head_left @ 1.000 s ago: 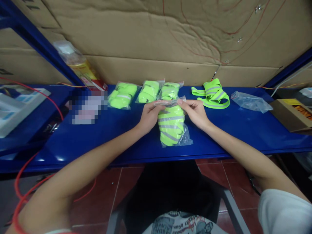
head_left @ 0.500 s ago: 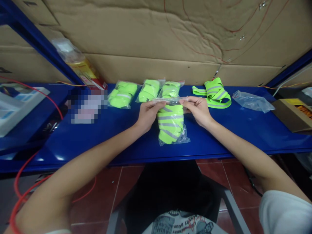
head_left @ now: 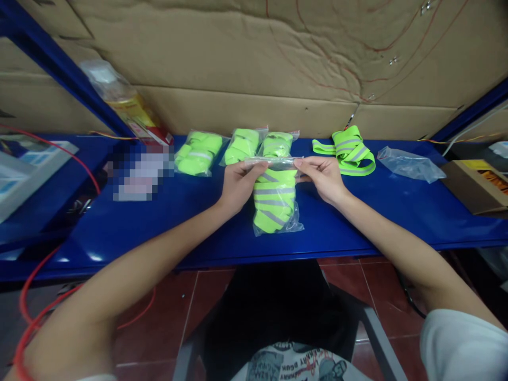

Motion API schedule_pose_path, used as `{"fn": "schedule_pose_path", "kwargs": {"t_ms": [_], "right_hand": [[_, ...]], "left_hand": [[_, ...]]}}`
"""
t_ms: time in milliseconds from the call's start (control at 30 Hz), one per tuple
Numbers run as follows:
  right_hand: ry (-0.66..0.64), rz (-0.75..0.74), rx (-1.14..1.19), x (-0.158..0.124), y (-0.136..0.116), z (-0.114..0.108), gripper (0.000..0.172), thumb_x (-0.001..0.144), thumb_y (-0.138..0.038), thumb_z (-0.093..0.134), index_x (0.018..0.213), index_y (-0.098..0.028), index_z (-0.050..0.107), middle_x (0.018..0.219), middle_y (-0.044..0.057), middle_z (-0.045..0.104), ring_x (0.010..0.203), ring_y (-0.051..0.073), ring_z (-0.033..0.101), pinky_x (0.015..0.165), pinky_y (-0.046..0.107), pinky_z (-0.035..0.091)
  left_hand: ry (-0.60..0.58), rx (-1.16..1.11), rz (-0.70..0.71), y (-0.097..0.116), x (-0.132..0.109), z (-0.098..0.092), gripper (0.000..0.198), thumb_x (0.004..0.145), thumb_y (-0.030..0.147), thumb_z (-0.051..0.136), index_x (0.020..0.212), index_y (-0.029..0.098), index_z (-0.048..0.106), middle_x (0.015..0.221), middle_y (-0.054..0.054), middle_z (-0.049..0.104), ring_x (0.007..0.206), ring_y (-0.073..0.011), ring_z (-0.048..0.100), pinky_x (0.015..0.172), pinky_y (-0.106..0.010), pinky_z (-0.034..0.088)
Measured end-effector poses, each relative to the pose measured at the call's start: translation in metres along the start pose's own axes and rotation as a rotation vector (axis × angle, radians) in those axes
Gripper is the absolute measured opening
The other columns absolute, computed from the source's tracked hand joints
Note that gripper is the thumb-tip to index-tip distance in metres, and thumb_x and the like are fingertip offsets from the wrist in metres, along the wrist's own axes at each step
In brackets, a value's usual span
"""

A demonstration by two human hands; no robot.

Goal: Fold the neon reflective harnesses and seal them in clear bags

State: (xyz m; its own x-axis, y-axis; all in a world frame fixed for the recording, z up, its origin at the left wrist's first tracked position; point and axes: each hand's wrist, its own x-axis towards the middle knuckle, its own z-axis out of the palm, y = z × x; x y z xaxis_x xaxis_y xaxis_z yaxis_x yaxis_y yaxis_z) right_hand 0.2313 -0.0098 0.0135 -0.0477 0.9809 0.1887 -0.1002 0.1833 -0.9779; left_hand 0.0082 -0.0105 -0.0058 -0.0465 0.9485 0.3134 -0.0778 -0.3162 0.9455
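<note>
A clear zip bag (head_left: 274, 203) with a folded neon-yellow reflective strap inside hangs upright between my hands, near the table's front edge. My left hand (head_left: 241, 182) pinches the left end of its top strip, thumb uppermost. At the right end, my right hand (head_left: 320, 175) grips the same strip between thumb and fingers. Just behind it lie three more bagged straps, the left one (head_left: 199, 153), the middle one (head_left: 242, 146) and the right one (head_left: 278, 144), which the held bag's top partly covers. A loose reflective strap (head_left: 351, 151) rests unbagged beyond my right hand.
On the blue table (head_left: 190, 222), an unfilled clear bag (head_left: 410, 164) lies at right, by a cardboard box (head_left: 474, 185). A wrapped bottle (head_left: 119, 98) leans at back left, near a blurred-out patch (head_left: 138, 172). Cardboard (head_left: 222, 58) lines the back. A red cable (head_left: 29, 296) loops at left.
The held bag and my left hand have shifted very slightly left. Both hands keep their pinch on the top strip. The other things lie as before.
</note>
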Motion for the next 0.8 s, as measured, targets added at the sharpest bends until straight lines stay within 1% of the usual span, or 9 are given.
{"fn": "schedule_pose_path", "kwargs": {"t_ms": [100,200,267,400,500,633,800], "right_hand": [[-0.028,0.033,0.053,0.0003,-0.0016,-0.0011,0.033,0.07,-0.051,0.099,0.084,-0.024,0.088,0.083,0.003,0.083,0.068,0.013,0.074,0.064,0.026,0.07],[-0.014,0.103,0.076,0.0006,-0.0034,-0.002,0.032,0.07,-0.049,0.099,0.086,-0.024,0.088,0.083,0.003,0.083,0.067,0.014,0.076,0.064,0.027,0.07],[-0.002,0.123,0.084,0.0013,-0.0045,-0.0035,0.031,0.069,-0.047,0.1,0.084,-0.023,0.087,0.08,0.004,0.083,0.067,0.016,0.078,0.065,0.028,0.071],[0.003,0.093,0.073,0.0034,-0.0063,-0.0079,0.03,0.069,-0.044,0.099,0.085,-0.022,0.087,0.084,0.005,0.084,0.072,0.018,0.081,0.068,0.03,0.072],[-0.011,0.103,0.05,0.0043,-0.0067,-0.0096,0.031,0.07,-0.045,0.099,0.087,-0.022,0.087,0.087,0.005,0.085,0.074,0.019,0.082,0.068,0.03,0.072],[-0.039,0.104,0.07,0.0044,-0.0063,-0.009,0.029,0.07,-0.044,0.1,0.086,-0.023,0.087,0.083,0.004,0.084,0.073,0.017,0.081,0.067,0.028,0.071],[-0.035,0.084,0.045,0.0037,-0.0075,-0.0072,0.03,0.07,-0.046,0.099,0.084,-0.023,0.086,0.08,0.003,0.082,0.073,0.016,0.079,0.067,0.028,0.071]], "left_hand": [[-0.009,0.007,0.021,0.0012,-0.0014,0.0,0.018,0.087,0.044,0.086,0.091,0.027,0.09,0.093,-0.003,0.086,0.086,-0.0184,0.077,0.077,-0.03,0.06],[0.001,0.013,0.032,0.0035,-0.0026,-0.0001,0.018,0.088,0.044,0.086,0.09,0.027,0.09,0.092,-0.003,0.086,0.087,-0.0184,0.077,0.078,-0.03,0.06],[0.013,0.021,0.039,0.0046,-0.0026,-0.0004,0.018,0.088,0.045,0.085,0.09,0.027,0.089,0.093,-0.003,0.085,0.089,-0.0192,0.077,0.08,-0.031,0.061],[0.016,0.021,0.036,0.005,-0.0014,-0.0016,0.022,0.087,0.046,0.085,0.089,0.025,0.089,0.095,-0.004,0.085,0.09,-0.0209,0.078,0.081,-0.032,0.063],[0.011,0.032,0.046,0.0053,-0.0012,-0.0021,0.023,0.088,0.048,0.085,0.089,0.025,0.089,0.095,-0.004,0.085,0.091,-0.0211,0.078,0.08,-0.032,0.063],[0.015,0.052,0.048,0.006,-0.0014,-0.0019,0.023,0.088,0.048,0.084,0.09,0.025,0.089,0.095,-0.004,0.085,0.092,-0.0214,0.078,0.082,-0.033,0.062],[0.016,0.076,0.059,0.004,0.0,-0.0027,0.023,0.089,0.048,0.084,0.09,0.026,0.089,0.095,-0.003,0.086,0.091,-0.02,0.078,0.084,-0.032,0.06]]}}
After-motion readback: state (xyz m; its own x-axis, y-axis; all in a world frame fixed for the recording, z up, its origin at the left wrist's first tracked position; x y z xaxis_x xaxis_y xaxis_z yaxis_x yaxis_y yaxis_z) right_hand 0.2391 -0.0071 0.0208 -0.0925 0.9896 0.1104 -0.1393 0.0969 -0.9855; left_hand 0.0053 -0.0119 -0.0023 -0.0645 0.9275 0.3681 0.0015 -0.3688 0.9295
